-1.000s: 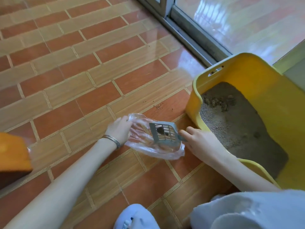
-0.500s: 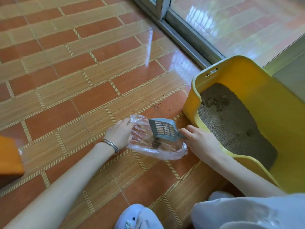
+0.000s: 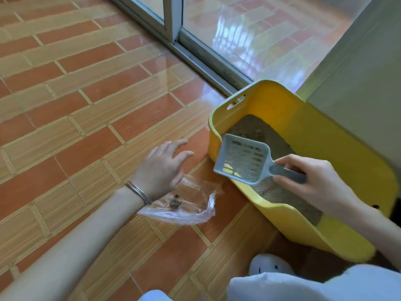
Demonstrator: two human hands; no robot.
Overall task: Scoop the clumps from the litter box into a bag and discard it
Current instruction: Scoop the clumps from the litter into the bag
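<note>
A yellow litter box (image 3: pixel 338 153) with grey-brown litter (image 3: pixel 251 129) stands on the tiled floor at the right. My right hand (image 3: pixel 314 181) grips the handle of a grey slotted scoop (image 3: pixel 245 161), held empty over the box's near rim. A clear plastic bag (image 3: pixel 191 205) lies flat on the floor left of the box, with a few dark clumps (image 3: pixel 175 202) inside. Just above the bag's left part hovers my left hand (image 3: pixel 160 168), fingers spread and holding nothing. A metal bangle circles that wrist.
A sliding glass door with a metal track (image 3: pixel 201 66) runs behind the box. A pale wall or cabinet (image 3: pixel 364 83) stands right of the box. White slippers (image 3: pixel 269 267) and my clothed knee sit at the bottom edge. Tiled floor (image 3: pixel 86 105) stretches to the left.
The clumps dropped from the scoop into the bag. My right hand carried the scoop out of the bag and over to the litter box. My left hand let go of the bag.
</note>
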